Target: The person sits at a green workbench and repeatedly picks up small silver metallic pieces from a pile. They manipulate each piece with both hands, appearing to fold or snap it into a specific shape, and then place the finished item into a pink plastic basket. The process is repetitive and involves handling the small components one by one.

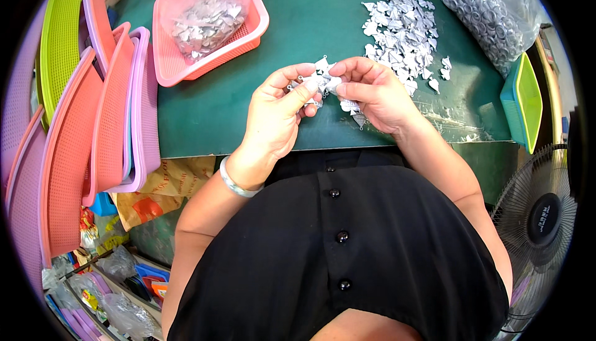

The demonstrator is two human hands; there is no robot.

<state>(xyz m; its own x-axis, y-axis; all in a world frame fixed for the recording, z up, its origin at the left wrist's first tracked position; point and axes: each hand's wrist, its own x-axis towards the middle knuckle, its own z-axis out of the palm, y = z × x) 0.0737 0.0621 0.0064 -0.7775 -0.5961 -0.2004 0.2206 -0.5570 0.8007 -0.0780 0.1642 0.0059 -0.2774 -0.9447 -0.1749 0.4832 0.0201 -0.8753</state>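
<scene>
My left hand [277, 110] and my right hand [372, 93] meet over the near edge of a dark green table [211, 111]. Between their fingertips they pinch a small bunch of flat silver metal pieces [323, 82] with little loops. More of these pieces hang below my right palm [355, 110]. A loose pile of the same silver pieces [400, 27] lies on the table just beyond my right hand. A silver bangle [234, 184] circles my left wrist.
A pink mesh basket [254, 34] lined with a clear bag of silver pieces stands at the back left. A clear bag of grey rings [490, 18] lies back right. Stacked pink, purple and green baskets [99, 124] stand left. A teal-and-green tray [524, 102] and a fan [540, 217] are right.
</scene>
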